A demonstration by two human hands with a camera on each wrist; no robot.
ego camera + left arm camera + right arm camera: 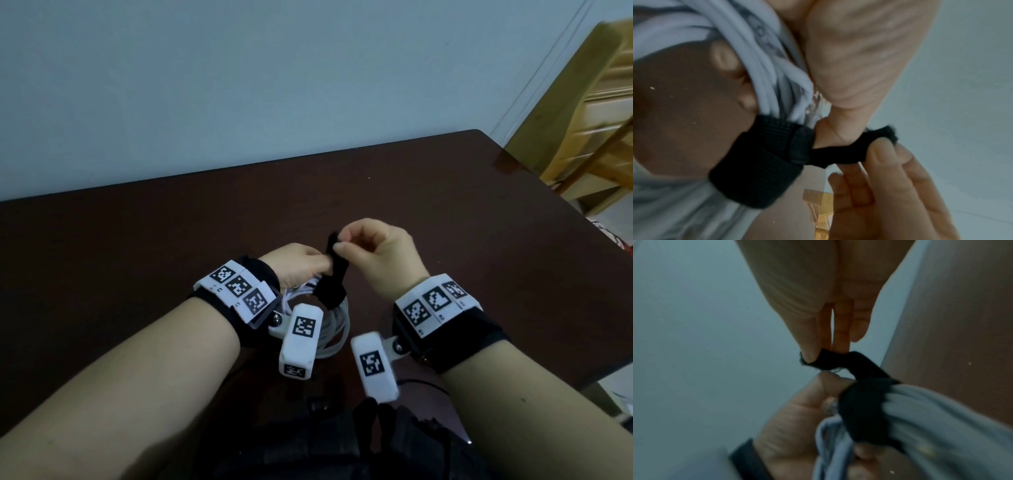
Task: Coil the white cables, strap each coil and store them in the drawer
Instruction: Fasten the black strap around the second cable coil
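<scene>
left hand grips the white cable coil, held above the dark desk close to the body, fingers curled round the bundled strands. black hook-and-loop strap is wrapped round the coil; right hand pinches its free tail between thumb and fingertips, pulling up. risk: tail slips from the pinch or is fastened slack, so loops spring loose. far right: wooden drawer unit, blurred; cannot tell if a drawer is open or what it holds.
</scene>
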